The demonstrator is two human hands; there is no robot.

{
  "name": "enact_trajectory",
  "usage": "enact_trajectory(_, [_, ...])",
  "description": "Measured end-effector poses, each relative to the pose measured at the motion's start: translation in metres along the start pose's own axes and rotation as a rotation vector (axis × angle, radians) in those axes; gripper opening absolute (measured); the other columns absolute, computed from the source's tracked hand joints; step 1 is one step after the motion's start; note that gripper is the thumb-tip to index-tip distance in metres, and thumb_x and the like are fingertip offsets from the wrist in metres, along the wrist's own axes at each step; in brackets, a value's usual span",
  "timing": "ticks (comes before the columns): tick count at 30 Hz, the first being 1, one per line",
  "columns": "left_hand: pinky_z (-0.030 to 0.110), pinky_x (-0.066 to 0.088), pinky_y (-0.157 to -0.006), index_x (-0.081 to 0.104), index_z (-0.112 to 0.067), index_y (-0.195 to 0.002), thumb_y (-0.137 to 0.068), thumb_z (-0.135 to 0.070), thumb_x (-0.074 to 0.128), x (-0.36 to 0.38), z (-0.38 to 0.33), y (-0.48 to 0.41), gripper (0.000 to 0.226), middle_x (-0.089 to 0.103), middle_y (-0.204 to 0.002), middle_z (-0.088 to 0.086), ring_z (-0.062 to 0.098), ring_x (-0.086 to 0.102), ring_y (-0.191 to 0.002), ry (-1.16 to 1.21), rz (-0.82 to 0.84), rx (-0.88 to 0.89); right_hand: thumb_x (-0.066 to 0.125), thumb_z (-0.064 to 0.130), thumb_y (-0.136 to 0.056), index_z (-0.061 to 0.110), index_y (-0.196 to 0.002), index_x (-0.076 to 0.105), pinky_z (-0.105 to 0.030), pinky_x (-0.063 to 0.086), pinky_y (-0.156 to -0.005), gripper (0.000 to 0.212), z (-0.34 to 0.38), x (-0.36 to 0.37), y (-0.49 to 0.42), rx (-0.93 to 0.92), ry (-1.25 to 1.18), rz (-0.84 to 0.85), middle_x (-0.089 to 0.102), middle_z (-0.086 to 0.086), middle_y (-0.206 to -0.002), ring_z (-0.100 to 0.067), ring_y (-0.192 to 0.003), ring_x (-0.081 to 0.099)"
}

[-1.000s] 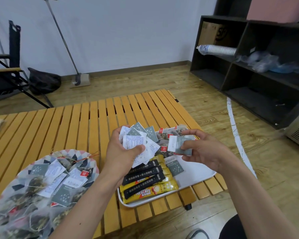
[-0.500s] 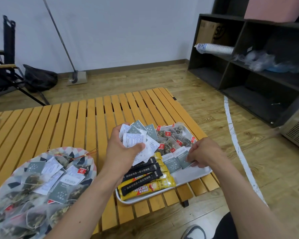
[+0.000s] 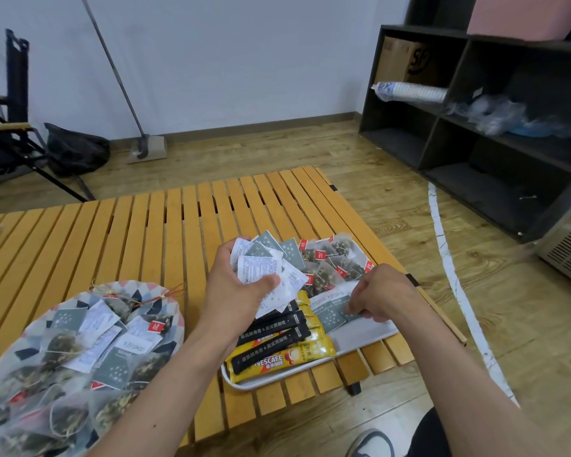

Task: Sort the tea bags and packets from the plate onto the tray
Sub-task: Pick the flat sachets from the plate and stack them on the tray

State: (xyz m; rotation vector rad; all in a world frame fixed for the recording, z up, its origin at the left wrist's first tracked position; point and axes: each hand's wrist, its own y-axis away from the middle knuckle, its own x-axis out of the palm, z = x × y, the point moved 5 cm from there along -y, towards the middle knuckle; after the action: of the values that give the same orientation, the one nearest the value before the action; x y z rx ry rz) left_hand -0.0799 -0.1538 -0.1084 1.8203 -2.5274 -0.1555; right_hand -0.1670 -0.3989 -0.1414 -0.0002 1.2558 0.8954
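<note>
Left hand [image 3: 241, 291] clamps fanned packets [image 3: 271, 268], thumb on top. Right hand [image 3: 381, 296] curls onto 1 packet [image 3: 342, 305] on the tray [image 3: 370, 334] beneath; pinch or press, cannot tell. Probably light, slick, floppy: pinch edges.

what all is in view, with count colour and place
table: one, orange slatted wood, centre
plate: one, patterned, table's near left
plate tea bags: many, mesh, white and grey-green tags
tray: one, white, table's near right
coffee sticks: several, yellow and black, tray's near end
tray tea bags: several, mesh with red tags, tray's far end
grey-green packets: two, tray's middle
shelf unit: one, dark, right
paper cups: one stack, white, on shelf
mop: one, grey, against wall
black bag: one, floor by wall
chair: one, black, left
left hand: holds packet bundle, white and grey-green, over tray
right hand: curled fingers at a grey-green packet, grip unclear
</note>
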Motion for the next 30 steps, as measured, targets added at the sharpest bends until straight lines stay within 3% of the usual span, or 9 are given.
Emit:
enact_trajectory(3, [0.025, 0.062, -0.065, 0.050, -0.030, -0.135, -0.082, 0.001, 0.082, 0.000, -0.001, 0.001, 0.070, 0.072, -0.116, -0.005, 0.009, 0.074, -0.097, 0.006, -0.002, 0.000, 0.089, 0.030, -0.074, 0.008, -0.092, 0.078, -0.039, 0.065, -0.078, 0.031, -0.002, 0.001, -0.001, -0.010, -0.013, -0.020, 0.079, -0.008, -0.076, -0.022, -0.064, 0.072])
enact_trajectory(9, [0.021, 0.060, -0.062, 0.049, -0.028, -0.136, -0.081, 0.002, 0.082, 0.000, -0.002, 0.001, 0.071, 0.072, -0.112, -0.006, 0.003, 0.074, -0.088, 0.005, -0.007, 0.000, 0.089, 0.060, -0.061, 0.014, -0.094, 0.071, -0.033, 0.062, -0.072, 0.059, 0.004, 0.004, 0.003, -0.080, 0.010, -0.036, 0.074, -0.003, -0.081, -0.022, -0.076, 0.072])
enact_trajectory(14, [0.023, 0.061, -0.064, 0.049, -0.031, -0.136, -0.081, 0.000, 0.083, 0.001, -0.002, 0.002, 0.071, 0.072, -0.112, -0.008, 0.003, 0.074, -0.089, -0.011, -0.007, 0.004, 0.085, 0.056, -0.071, 0.012, -0.087, 0.074, -0.031, 0.061, -0.072, 0.048, 0.009, 0.010, 0.009, -0.098, 0.092, -0.006, 0.075, 0.000, -0.066, -0.013, -0.054, 0.064])
enact_trajectory(20, [0.026, 0.062, -0.068, 0.049, -0.033, -0.135, -0.081, -0.002, 0.084, 0.002, -0.002, 0.003, 0.071, 0.072, -0.111, -0.011, 0.002, 0.074, -0.089, -0.013, -0.004, -0.007, 0.084, 0.056, -0.074, 0.011, -0.089, 0.074, -0.031, 0.062, -0.073, 0.048, 0.012, 0.008, 0.014, -0.118, 0.087, 0.018, 0.076, -0.001, -0.072, -0.015, -0.060, 0.069])
enact_trajectory(22, [0.026, 0.061, -0.066, 0.050, -0.033, -0.133, -0.081, -0.001, 0.083, 0.003, -0.003, 0.004, 0.069, 0.073, -0.107, -0.012, 0.001, 0.074, -0.086, 0.004, 0.008, -0.019, 0.083, 0.050, -0.078, 0.010, -0.087, 0.076, -0.031, 0.059, -0.069, 0.042, 0.013, -0.003, 0.020, -0.169, -0.072, -0.020, 0.077, -0.003, -0.075, -0.015, -0.066, 0.070])
enact_trajectory(24, [0.028, 0.061, -0.065, 0.051, -0.034, -0.129, -0.081, 0.002, 0.082, 0.005, -0.003, 0.005, 0.067, 0.074, -0.104, -0.011, 0.004, 0.076, -0.084, 0.023, 0.044, -0.050, 0.080, 0.042, -0.084, 0.011, -0.087, 0.075, -0.029, 0.053, -0.062, 0.032, 0.019, -0.015, 0.031, -0.292, -0.403, -0.073, 0.076, -0.004, -0.077, -0.011, -0.065, 0.068])
enact_trajectory(26, [0.033, 0.063, -0.067, 0.053, -0.033, -0.127, -0.080, 0.004, 0.081, 0.008, -0.003, 0.006, 0.066, 0.076, -0.105, -0.005, 0.011, 0.077, -0.087, 0.019, 0.104, -0.084, 0.078, 0.036, -0.088, 0.016, -0.096, 0.075, -0.025, 0.051, -0.060, 0.022, 0.032, -0.019, 0.048, -0.419, -0.708, 0.009, 0.078, -0.004, -0.084, -0.009, -0.067, 0.067])
enact_trajectory(30, [0.034, 0.063, -0.066, 0.057, -0.030, -0.125, -0.078, 0.007, 0.080, 0.015, -0.005, 0.009, 0.064, 0.078, -0.102, -0.002, 0.018, 0.077, -0.088, -0.022, 0.177, -0.093, 0.081, 0.019, -0.086, 0.019, -0.104, 0.077, -0.023, 0.050, -0.060, 0.018, 0.049, -0.012, 0.057, -0.534, -0.810, 0.152, 0.076, -0.008, -0.089, -0.017, -0.071, 0.060])
